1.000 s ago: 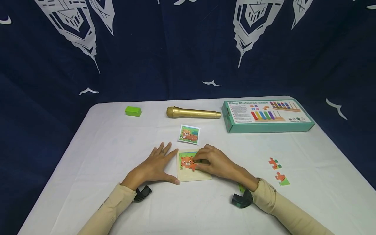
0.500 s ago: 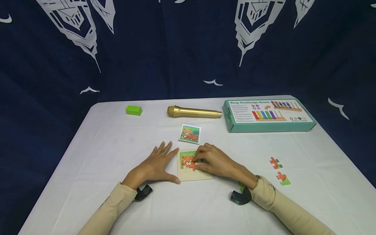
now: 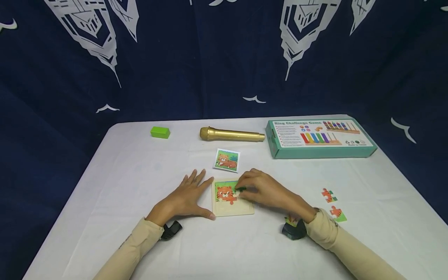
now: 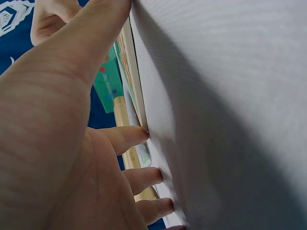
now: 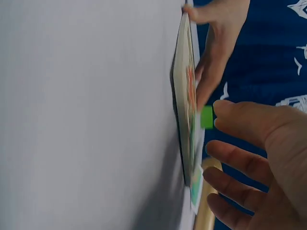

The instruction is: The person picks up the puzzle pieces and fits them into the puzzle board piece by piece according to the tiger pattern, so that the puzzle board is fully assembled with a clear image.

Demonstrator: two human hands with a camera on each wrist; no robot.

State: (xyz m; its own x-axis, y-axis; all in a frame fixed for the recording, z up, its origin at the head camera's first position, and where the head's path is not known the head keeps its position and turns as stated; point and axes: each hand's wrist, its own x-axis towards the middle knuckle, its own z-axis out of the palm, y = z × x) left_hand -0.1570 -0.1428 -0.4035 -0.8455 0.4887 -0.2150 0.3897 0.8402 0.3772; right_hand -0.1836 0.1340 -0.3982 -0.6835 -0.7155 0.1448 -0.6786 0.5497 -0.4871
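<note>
A small wooden jigsaw tray (image 3: pixel 232 210) lies in front of me, its upper part filled with pieces that show a tiger face (image 3: pixel 225 193). My left hand (image 3: pixel 183 198) is spread flat on the cloth, thumb and index fingertips at the tray's left edge. Over the tray's right side is my right hand (image 3: pixel 264 188), fingers loosely bent. In the right wrist view, nothing shows between its thumb (image 5: pixel 230 109) and fingers. Two loose tiger jigsaw pieces, an upper one (image 3: pixel 329 195) and a lower one (image 3: pixel 337 213), lie at right. Another piece (image 3: pixel 290 221) is partly hidden beneath the right wrist.
A tiger picture card (image 3: pixel 226 160) lies just beyond the tray. Farther back are a green block (image 3: pixel 160 132), a gold microphone (image 3: pixel 231 134) and a teal Ring Challenge Game box (image 3: pixel 322 140). A dark blue cloth (image 3: pixel 196 58) hangs behind the white-covered table (image 3: pixel 105 186).
My right hand has shifted slightly right and off the tiger piece it was touching, uncovering more of the picture. The left hand stays where it was.
</note>
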